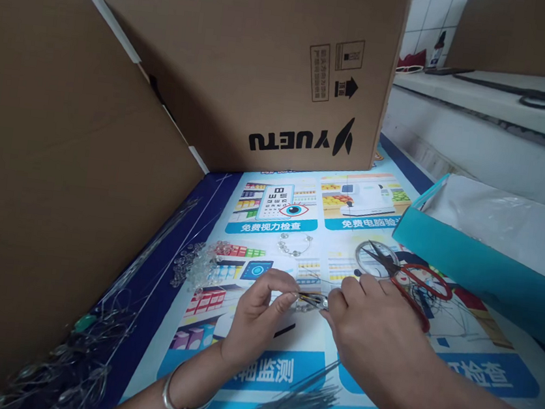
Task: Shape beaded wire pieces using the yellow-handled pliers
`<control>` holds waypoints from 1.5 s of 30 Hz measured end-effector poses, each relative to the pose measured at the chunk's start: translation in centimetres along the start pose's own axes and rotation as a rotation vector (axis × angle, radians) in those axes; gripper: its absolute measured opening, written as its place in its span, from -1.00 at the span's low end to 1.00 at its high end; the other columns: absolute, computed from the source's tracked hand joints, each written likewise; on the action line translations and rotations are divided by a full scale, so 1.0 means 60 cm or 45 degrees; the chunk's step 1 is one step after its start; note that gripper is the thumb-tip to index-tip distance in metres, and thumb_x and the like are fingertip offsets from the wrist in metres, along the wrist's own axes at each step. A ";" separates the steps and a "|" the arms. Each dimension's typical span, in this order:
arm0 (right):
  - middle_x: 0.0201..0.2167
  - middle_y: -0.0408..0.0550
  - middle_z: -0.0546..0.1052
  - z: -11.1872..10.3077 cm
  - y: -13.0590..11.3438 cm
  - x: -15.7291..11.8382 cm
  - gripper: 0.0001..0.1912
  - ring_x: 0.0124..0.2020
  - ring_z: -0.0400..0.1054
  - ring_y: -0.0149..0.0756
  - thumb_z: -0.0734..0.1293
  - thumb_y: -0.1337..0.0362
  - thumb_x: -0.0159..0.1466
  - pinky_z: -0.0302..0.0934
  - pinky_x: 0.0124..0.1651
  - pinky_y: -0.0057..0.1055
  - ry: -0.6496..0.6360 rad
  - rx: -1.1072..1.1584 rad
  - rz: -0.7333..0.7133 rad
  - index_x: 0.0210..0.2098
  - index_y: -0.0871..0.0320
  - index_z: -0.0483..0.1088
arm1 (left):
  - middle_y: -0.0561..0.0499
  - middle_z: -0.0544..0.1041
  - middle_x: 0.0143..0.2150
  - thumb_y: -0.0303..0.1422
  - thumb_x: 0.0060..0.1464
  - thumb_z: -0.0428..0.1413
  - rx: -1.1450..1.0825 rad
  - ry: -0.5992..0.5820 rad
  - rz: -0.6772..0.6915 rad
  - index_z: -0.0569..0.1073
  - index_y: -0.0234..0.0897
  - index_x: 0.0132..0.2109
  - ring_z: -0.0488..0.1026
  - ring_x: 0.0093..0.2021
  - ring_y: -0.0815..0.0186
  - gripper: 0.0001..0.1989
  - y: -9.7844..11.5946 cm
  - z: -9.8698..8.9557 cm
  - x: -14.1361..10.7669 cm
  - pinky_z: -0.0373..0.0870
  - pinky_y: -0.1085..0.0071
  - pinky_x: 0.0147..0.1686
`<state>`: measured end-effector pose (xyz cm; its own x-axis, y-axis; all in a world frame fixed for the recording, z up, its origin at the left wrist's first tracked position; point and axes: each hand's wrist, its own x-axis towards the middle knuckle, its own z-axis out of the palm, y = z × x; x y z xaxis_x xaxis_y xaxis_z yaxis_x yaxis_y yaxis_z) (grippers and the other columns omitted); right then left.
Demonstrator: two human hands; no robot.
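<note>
My left hand, a bangle on its wrist, pinches the end of some thin dark wires. My right hand is closed at the other end of them, its fingers curled; what lies inside it is hidden. A few clear beads show just below the wires, between the hands. Beyond the hands lies a loose loop of wire with clear beads. Left of my left hand is a pile of clear beads. Close to my right hand are red-handled scissors, their blades apart over a round clear dish.
A bundle of cut wires lies in front of my hands. Tangled beaded wires lie at left. Tall cardboard panels wall off the left and back. A teal box with a white lining stands at right, by a ledge.
</note>
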<state>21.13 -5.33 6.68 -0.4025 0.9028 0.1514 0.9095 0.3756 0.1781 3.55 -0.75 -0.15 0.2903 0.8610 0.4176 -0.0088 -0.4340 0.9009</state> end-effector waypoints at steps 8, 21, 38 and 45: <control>-0.47 0.04 0.38 -0.007 -0.007 -0.004 -0.86 -0.42 0.23 -0.14 0.20 0.46 0.09 -0.02 -0.41 -0.27 -0.011 -0.078 -0.002 -0.38 0.20 0.36 | -0.02 0.37 -0.33 -0.53 0.06 0.04 0.000 0.020 0.022 0.37 -0.27 -0.28 0.34 -0.25 0.27 -0.91 -0.001 0.003 -0.003 0.27 0.26 -0.21; -0.46 0.03 0.38 -0.014 -0.004 0.000 -0.84 -0.40 0.24 -0.14 0.20 0.47 0.09 -0.01 -0.43 -0.29 -0.036 -0.013 -0.009 -0.38 0.18 0.37 | -0.03 0.36 -0.32 -0.54 0.06 0.03 -0.037 0.021 0.035 0.37 -0.26 -0.28 0.34 -0.24 0.26 -0.89 -0.003 0.004 -0.005 0.28 0.23 -0.18; -0.46 -0.01 0.38 -0.014 -0.003 0.002 -0.89 -0.40 0.23 -0.21 0.24 0.45 0.10 -0.04 -0.43 -0.34 -0.053 0.018 -0.005 -0.39 0.18 0.37 | -0.03 0.37 -0.33 -0.52 0.06 0.04 -0.030 0.017 0.023 0.37 -0.26 -0.29 0.34 -0.24 0.27 -0.92 -0.003 0.003 -0.005 0.28 0.24 -0.18; -0.47 0.00 0.38 -0.013 -0.004 -0.001 -0.91 -0.42 0.23 -0.22 0.25 0.45 0.09 -0.04 -0.43 -0.34 -0.037 -0.001 -0.011 -0.41 0.20 0.35 | -0.03 0.36 -0.32 -0.54 0.07 0.03 -0.031 0.009 0.024 0.36 -0.26 -0.28 0.34 -0.23 0.26 -0.90 -0.002 0.003 -0.005 0.28 0.23 -0.17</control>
<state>20.82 -5.63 7.40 -0.4068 0.9054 0.1214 0.9061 0.3830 0.1796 3.67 -0.99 -0.39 0.2828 0.8548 0.4352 -0.0377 -0.4434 0.8955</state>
